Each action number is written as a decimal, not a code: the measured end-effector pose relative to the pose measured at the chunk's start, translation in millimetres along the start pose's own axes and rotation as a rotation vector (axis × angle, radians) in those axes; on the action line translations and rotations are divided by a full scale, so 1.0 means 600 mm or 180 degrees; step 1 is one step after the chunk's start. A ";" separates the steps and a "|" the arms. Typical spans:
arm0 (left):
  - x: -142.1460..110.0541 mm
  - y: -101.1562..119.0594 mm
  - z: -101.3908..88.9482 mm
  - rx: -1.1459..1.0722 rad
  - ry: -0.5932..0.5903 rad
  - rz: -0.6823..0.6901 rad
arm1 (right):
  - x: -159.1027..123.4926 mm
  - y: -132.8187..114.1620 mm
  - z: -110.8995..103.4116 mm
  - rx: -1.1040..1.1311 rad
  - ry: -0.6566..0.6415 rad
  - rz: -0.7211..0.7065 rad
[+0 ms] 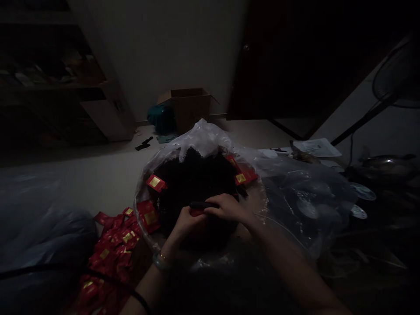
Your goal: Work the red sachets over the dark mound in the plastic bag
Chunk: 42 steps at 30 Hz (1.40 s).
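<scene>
In the head view, my left hand (187, 222) is closed round a small red packet (197, 212), of which only a little shows. My right hand (226, 207) pinches at the packet's top, where a dark strip (201, 204) runs between both hands. I cannot tell whether that strip is part of the packet. Both hands are above a heap of black, loose material (193, 179), perhaps dried leaves, in a round container lined with clear plastic (205, 131). Red packets with gold labels lie at its left edge (156, 183) and right edge (244, 176).
Many red packets (114, 245) are piled at the lower left beside a large plastic bag (42, 227). A black cable (82, 271) crosses there. Clear plastic sheeting (305, 197) spreads on the right. Behind stand a cardboard box (192, 107), a teal bag (160, 117) and a fan (398, 78).
</scene>
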State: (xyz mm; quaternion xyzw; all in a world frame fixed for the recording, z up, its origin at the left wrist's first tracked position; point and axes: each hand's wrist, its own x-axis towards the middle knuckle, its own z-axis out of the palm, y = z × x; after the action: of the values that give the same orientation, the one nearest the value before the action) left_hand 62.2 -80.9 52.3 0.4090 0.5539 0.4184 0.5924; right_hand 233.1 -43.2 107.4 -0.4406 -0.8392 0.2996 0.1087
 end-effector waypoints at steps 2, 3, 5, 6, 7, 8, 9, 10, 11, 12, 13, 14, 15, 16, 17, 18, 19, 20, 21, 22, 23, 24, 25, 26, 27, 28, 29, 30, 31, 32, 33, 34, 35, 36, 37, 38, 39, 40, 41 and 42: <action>-0.001 0.006 0.000 -0.0031 0.0112 0.0081 | 0.000 0.001 0.001 0.0003 0.0014 0.0050; -0.001 0.009 -0.001 -0.0067 0.0175 0.0132 | 0.001 0.002 0.001 0.0034 0.0041 0.0101; 0.000 0.012 -0.002 -0.0160 0.0265 0.0188 | 0.003 0.007 0.001 0.0167 0.0059 0.0156; 0.000 0.012 -0.003 -0.0198 0.0282 0.0188 | 0.005 0.011 0.000 0.0271 0.0076 0.0162; 0.001 0.011 -0.004 -0.0230 0.0305 0.0187 | 0.007 0.016 0.000 0.0377 0.0114 0.0175; 0.003 0.010 -0.006 -0.0255 0.0329 0.0191 | 0.009 0.022 -0.001 0.0465 0.0187 0.0217; 0.004 0.008 -0.007 -0.0278 0.0354 0.0206 | 0.011 0.029 -0.002 0.0512 0.0286 0.0299; 0.005 0.006 -0.009 -0.0306 0.0385 0.0236 | 0.012 0.037 -0.003 0.0493 0.0393 0.0424; 0.007 0.004 -0.010 -0.0335 0.0413 0.0264 | 0.014 0.045 -0.002 0.0402 0.0466 0.0573; 0.008 0.003 -0.012 -0.0363 0.0438 0.0276 | 0.014 0.053 -0.001 0.0245 0.0472 0.0719; 0.008 0.002 -0.013 -0.0395 0.0465 0.0267 | 0.014 0.062 0.001 0.0050 0.0411 0.0849; 0.009 0.001 -0.013 -0.0429 0.0493 0.0244 | 0.014 0.070 0.005 -0.0153 0.0300 0.0944; 0.009 0.001 -0.013 -0.0468 0.0518 0.0207 | 0.013 0.078 0.009 -0.0342 0.0170 0.1010; 0.009 0.000 -0.012 -0.0521 0.0539 0.0167 | 0.012 0.084 0.014 -0.0504 0.0078 0.1037; 0.009 0.000 -0.011 -0.0581 0.0552 0.0135 | 0.012 0.088 0.020 -0.0626 0.0056 0.1019; 0.010 0.000 -0.010 -0.0640 0.0569 0.0130 | 0.012 0.089 0.026 -0.0688 0.0117 0.0960; 0.010 -0.001 -0.009 -0.0680 0.0583 0.0145 | 0.013 0.088 0.032 -0.0657 0.0252 0.0858; 0.011 -0.002 -0.007 -0.0699 0.0602 0.0180 | 0.015 0.084 0.038 -0.0512 0.0421 0.0721; 0.012 -0.003 -0.006 -0.0706 0.0627 0.0229 | 0.018 0.078 0.044 -0.0254 0.0585 0.0564; 0.013 -0.004 -0.005 -0.0706 0.0642 0.0282 | 0.021 0.068 0.050 0.0083 0.0720 0.0395; 0.014 -0.005 -0.004 -0.0699 0.0639 0.0322 | 0.025 0.058 0.056 0.0460 0.0793 0.0234; 0.015 -0.005 -0.004 -0.0692 0.0626 0.0353 | 0.029 0.047 0.062 0.0783 0.0842 0.0115; 0.015 -0.006 -0.003 -0.0682 0.0604 0.0378 | 0.032 0.036 0.067 0.0998 0.0881 0.0060; 0.015 -0.006 -0.003 -0.0663 0.0574 0.0398 | 0.035 0.026 0.072 0.1147 0.0921 0.0093; 0.014 -0.006 -0.004 -0.0629 0.0538 0.0412 | 0.038 0.018 0.075 0.1249 0.0959 0.0157; 0.014 -0.006 -0.005 -0.0588 0.0505 0.0428 | 0.039 0.012 0.077 0.1325 0.0985 0.0236; 0.013 -0.006 -0.007 -0.0546 0.0478 0.0442 | 0.040 0.009 0.077 0.1391 0.0987 0.0301; 0.013 -0.007 -0.009 -0.0509 0.0443 0.0449 | 0.040 0.008 0.076 0.1451 0.0971 0.0333; 0.013 -0.007 -0.012 -0.0480 0.0406 0.0450 | 0.040 0.008 0.074 0.1502 0.0938 0.0331; 0.014 -0.008 -0.015 -0.0462 0.0375 0.0453 | 0.039 0.010 0.071 0.1541 0.0898 0.0317; 0.015 -0.008 -0.018 -0.0449 0.0346 0.0460 | 0.038 0.013 0.069 0.1566 0.0859 0.0309; 0.017 -0.009 -0.020 -0.0429 0.0323 0.0480 | 0.037 0.016 0.066 0.1578 0.0831 0.0314; 0.018 -0.010 -0.022 -0.0397 0.0307 0.0518 | 0.036 0.019 0.063 0.1582 0.0821 0.0334; 0.019 -0.011 -0.024 -0.0349 0.0317 0.0579 | 0.035 0.022 0.061 0.1585 0.0830 0.0364; 0.020 -0.013 -0.024 -0.0279 0.0379 0.0665 | 0.033 0.024 0.059 0.1590 0.0852 0.0400; 0.020 -0.014 -0.023 -0.0182 0.0500 0.0766 | 0.032 0.025 0.058 0.1602 0.0888 0.0436; 0.020 -0.016 -0.021 -0.0072 0.0674 0.0877 | 0.031 0.026 0.058 0.1618 0.0925 0.0458; 0.018 -0.017 -0.018 0.0039 0.0862 0.0982 | 0.030 0.027 0.058 0.1629 0.0959 0.0462; 0.017 -0.019 -0.016 0.0150 0.1019 0.1068 | 0.030 0.026 0.059 0.1635 0.0989 0.0445; 0.016 -0.020 -0.013 0.0245 0.1122 0.1132 | 0.029 0.026 0.061 0.1632 0.1016 0.0411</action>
State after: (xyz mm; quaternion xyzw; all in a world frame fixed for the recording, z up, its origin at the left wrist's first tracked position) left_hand 55.5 -75.6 37.4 0.4430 0.5835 0.5594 0.3878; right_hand 217.0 -37.0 67.7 -0.4927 -0.6789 0.4349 0.3275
